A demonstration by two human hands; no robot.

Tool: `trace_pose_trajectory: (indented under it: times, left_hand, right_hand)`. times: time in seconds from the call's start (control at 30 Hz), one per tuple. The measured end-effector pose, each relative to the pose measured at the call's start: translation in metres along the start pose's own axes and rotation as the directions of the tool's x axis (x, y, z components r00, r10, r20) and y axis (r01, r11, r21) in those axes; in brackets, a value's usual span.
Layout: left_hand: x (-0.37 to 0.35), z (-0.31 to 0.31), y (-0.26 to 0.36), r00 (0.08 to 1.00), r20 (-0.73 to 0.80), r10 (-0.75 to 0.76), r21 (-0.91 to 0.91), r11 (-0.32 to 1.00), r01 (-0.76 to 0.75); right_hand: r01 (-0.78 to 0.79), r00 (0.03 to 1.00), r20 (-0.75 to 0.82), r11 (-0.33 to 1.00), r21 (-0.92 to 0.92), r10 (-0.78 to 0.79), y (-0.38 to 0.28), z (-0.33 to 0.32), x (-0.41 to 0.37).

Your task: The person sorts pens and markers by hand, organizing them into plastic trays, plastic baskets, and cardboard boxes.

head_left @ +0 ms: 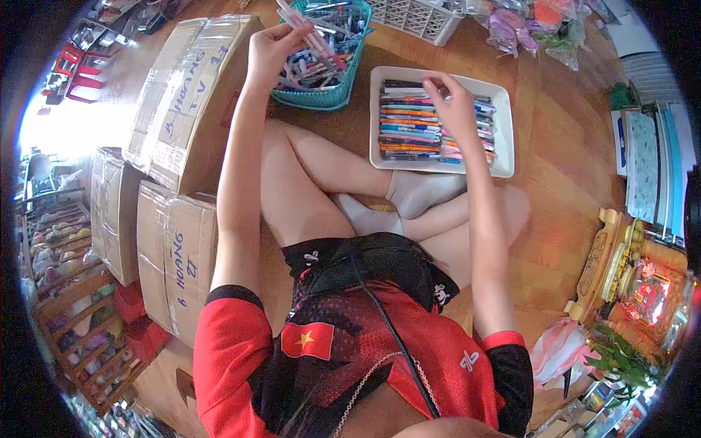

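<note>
At the top, my left hand (276,50) is closed on a few pink and clear pens (315,38) above a teal basket (342,99) heaped with loose pens. To the right on the floor lies a white tray (509,109) filled with pens (409,120) laid side by side in two columns. My right hand (451,101) hovers over the tray's upper middle, fingers bent and thumb apart from the forefinger, and nothing shows between them.
Cardboard boxes (191,102) stand at the left. A white plastic crate (416,20) and bagged items (537,25) are at the top. My crossed legs (314,168) lie just below the basket and tray. A gold and red ornament (642,292) is at the right.
</note>
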State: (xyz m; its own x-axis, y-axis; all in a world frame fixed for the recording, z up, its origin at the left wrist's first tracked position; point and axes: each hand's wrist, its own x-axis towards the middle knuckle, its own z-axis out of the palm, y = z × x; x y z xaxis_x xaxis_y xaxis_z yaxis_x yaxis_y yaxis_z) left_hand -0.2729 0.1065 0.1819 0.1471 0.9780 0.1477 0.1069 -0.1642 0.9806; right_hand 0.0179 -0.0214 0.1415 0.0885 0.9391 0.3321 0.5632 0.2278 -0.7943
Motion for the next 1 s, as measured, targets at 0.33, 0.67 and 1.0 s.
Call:
trace_pose_trajectory:
  times: [0.33,0.67,1.0]
  left_hand:
    - [-0.069,0.096,0.009,0.984,0.168,-0.066,-0.363,0.923,0.124]
    - [-0.104,0.16,-0.043,0.921,0.33,-0.205,-0.207,0.937,0.282]
    - [-0.112,0.159,-0.046,0.89,0.348,-0.294,-0.061,0.94,0.335]
  right_hand:
    - [0.14,0.975,0.18,0.988,-0.063,-0.127,-0.041,0.013,0.015]
    - [-0.137,0.925,0.274,0.905,-0.402,0.262,0.099,-0.091,-0.082]
    - [-0.024,0.914,0.307,0.789,-0.614,0.266,0.145,-0.072,-0.112]
